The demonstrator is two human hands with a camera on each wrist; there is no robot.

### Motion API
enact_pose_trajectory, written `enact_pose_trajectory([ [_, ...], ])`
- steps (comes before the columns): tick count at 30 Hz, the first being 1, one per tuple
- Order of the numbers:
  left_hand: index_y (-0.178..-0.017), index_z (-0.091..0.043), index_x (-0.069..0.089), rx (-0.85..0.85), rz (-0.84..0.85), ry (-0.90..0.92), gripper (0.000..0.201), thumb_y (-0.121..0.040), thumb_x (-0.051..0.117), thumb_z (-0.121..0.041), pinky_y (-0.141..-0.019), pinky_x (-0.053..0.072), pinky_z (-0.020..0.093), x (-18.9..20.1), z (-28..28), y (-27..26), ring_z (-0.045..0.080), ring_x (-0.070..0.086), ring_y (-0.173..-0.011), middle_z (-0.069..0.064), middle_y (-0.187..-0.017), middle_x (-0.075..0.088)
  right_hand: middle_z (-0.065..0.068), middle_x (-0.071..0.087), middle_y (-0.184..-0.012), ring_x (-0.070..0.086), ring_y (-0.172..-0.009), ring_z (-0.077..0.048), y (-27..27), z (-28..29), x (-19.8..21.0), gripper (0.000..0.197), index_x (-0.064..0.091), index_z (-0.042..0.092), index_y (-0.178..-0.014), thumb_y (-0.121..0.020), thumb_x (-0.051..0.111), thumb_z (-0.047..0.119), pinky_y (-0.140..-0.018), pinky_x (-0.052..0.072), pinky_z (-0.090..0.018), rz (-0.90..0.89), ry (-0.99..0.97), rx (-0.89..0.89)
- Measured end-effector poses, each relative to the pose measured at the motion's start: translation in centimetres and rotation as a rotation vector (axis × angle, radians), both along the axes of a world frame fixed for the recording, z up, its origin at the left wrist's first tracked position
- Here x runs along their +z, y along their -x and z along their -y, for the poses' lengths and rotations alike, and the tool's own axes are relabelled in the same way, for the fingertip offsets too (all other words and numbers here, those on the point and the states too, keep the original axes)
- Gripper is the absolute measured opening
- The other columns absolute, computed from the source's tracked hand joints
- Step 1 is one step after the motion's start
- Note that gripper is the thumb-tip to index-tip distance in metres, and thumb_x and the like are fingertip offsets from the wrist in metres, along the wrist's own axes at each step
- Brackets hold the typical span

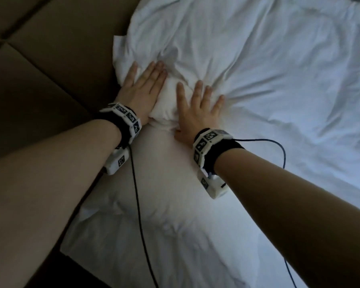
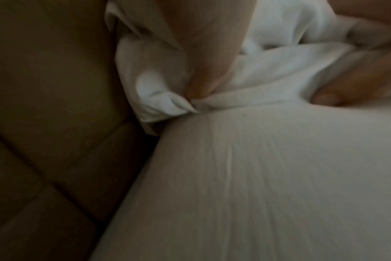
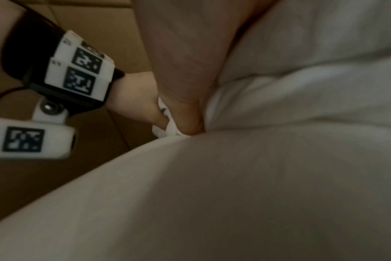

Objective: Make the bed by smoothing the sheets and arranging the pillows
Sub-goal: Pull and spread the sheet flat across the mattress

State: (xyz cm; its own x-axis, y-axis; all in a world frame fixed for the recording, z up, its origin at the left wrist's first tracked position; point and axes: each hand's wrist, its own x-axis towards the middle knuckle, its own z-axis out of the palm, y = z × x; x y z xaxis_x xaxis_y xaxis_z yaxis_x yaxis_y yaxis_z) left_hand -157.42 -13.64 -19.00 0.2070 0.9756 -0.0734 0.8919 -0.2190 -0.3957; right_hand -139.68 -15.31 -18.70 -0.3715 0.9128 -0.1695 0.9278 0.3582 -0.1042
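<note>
A white pillow (image 1: pixel 154 183) lies along the bed's left edge, next to the headboard. Beyond it sits a second, crumpled white pillow (image 1: pixel 195 38). Where the two meet, the fabric is bunched. My left hand (image 1: pixel 143 82) presses flat on that bunched end with its fingers straight and together. Just to its right, my right hand (image 1: pixel 197 107) lies flat with its fingers spread on the same spot. In the left wrist view my left palm (image 2: pixel 208 53) pushes into the folds above the near pillow (image 2: pixel 257 176). The right wrist view shows my right palm (image 3: pixel 179 53) sunk into the pillow (image 3: pixel 234 194).
A brown padded headboard (image 1: pixel 40 69) runs along the left, tight against the pillows. The wrinkled white sheet (image 1: pixel 299 100) covers the mattress to the right. A black cable (image 1: pixel 137 204) and a blue cable (image 1: pixel 279 146) trail from my wrists over the near pillow.
</note>
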Motion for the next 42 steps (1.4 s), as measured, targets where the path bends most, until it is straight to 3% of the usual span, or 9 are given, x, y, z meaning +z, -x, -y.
enact_pose_trajectory([
  [3, -0.154, -0.007, -0.001, 0.037, 0.014, 0.027, 0.064, -0.1, 0.024, -0.03, -0.119, -0.007, 0.048, -1.5, 0.5, -0.3, 0.022, 0.0, -0.15, 0.009, -0.163, 0.001, -0.038, 0.008, -0.153, 0.009, -0.142, -0.054, 0.4, 0.2, -0.9, 0.065, -0.001, 0.013, -0.155, -0.101, 0.031, 0.029, -0.113, 0.007, -0.065, -0.055, -0.039, 0.012],
  [6, -0.154, -0.006, 0.002, 0.028, -0.008, 0.067, 0.062, -0.1, 0.025, -0.025, -0.119, -0.004, 0.048, -1.0, 0.6, -0.3, 0.023, 0.004, -0.15, 0.01, -0.163, 0.004, -0.04, 0.013, -0.15, 0.014, -0.141, -0.052, 0.5, -0.2, -1.2, 0.055, 0.002, 0.008, -0.154, -0.104, 0.016, 0.027, -0.116, 0.007, -0.059, -0.095, 0.013, -0.005],
  [11, -0.153, -0.005, 0.014, 0.02, 0.01, 0.131, 0.084, -0.09, 0.059, -0.035, -0.119, 0.004, 0.048, 2.6, 0.4, -1.3, 0.024, 0.017, -0.148, 0.013, -0.161, 0.017, -0.039, 0.03, -0.142, 0.031, -0.134, -0.05, -0.9, -0.9, 1.2, 0.071, 0.003, 0.003, -0.153, -0.094, 0.04, 0.011, -0.115, 0.022, -0.053, -0.122, 0.067, 0.054],
  [17, -0.153, -0.01, 0.02, 0.046, 0.056, 0.082, 0.083, -0.088, 0.062, -0.04, -0.119, 0.006, 0.051, 9.6, -0.2, -6.8, 0.024, 0.022, -0.146, 0.009, -0.159, 0.023, -0.028, 0.045, -0.133, 0.05, -0.119, -0.043, -6.9, -0.7, 6.7, 0.08, -0.001, 0.006, -0.154, -0.089, 0.046, 0.003, -0.1, 0.041, -0.047, -0.236, 0.038, 0.05],
  [24, -0.151, -0.037, 0.017, -0.038, 0.003, -0.125, 0.061, -0.097, 0.046, -0.041, -0.106, -0.001, 0.077, 16.1, -1.7, -24.9, 0.033, -0.001, -0.149, -0.009, -0.162, 0.012, -0.016, 0.045, -0.14, 0.055, -0.113, -0.037, -23.6, -0.4, 10.9, 0.08, -0.001, 0.008, -0.154, -0.09, 0.044, -0.001, -0.094, 0.042, -0.044, -0.368, -0.066, -0.11],
  [27, -0.15, -0.038, 0.019, -0.162, 0.069, -0.142, 0.066, -0.094, 0.052, -0.025, -0.106, 0.0, 0.076, 16.1, -2.4, -35.9, 0.034, -0.001, -0.149, -0.008, -0.161, 0.014, -0.011, 0.056, -0.116, 0.056, -0.094, -0.033, -34.3, 0.7, 11.6, 0.082, -0.001, 0.009, -0.155, -0.088, 0.044, -0.002, -0.081, 0.039, -0.038, -0.325, -0.091, -0.199],
  [31, -0.14, -0.031, 0.042, -0.426, 0.058, -0.16, 0.056, -0.091, 0.048, -0.004, -0.108, 0.004, 0.075, 13.8, -2.1, -51.8, 0.031, 0.014, -0.148, -0.004, -0.153, 0.032, -0.009, 0.048, -0.081, 0.043, -0.074, -0.029, -47.9, 4.7, 8.8, 0.077, 0.01, 0.011, -0.155, -0.086, 0.042, -0.003, -0.071, 0.032, -0.031, -0.36, -0.043, -0.444],
  [36, -0.098, -0.025, 0.07, -0.895, -0.045, -0.169, 0.028, -0.086, 0.055, -0.004, -0.106, 0.021, 0.072, 7.5, 1.6, -67.6, 0.033, 0.052, -0.127, 0.0, -0.112, 0.067, -0.022, 0.065, -0.091, 0.059, -0.086, -0.042, -60.0, 12.4, -0.1, 0.041, 0.046, 0.002, -0.13, -0.088, 0.045, 0.002, -0.066, 0.04, -0.035, -0.587, 0.017, -0.709],
  [42, -0.118, -0.016, 0.066, -0.971, -0.067, 0.061, 0.046, -0.088, 0.033, -0.002, -0.113, 0.0, 0.061, 3.4, 5.5, -73.5, 0.036, 0.034, -0.141, 0.009, -0.134, 0.058, -0.014, 0.066, -0.12, 0.066, -0.098, -0.036, -69.4, 19.6, -4.3, 0.053, 0.055, 0.01, -0.134, -0.083, 0.045, 0.001, -0.079, 0.057, -0.044, -0.486, -0.065, -0.429],
])
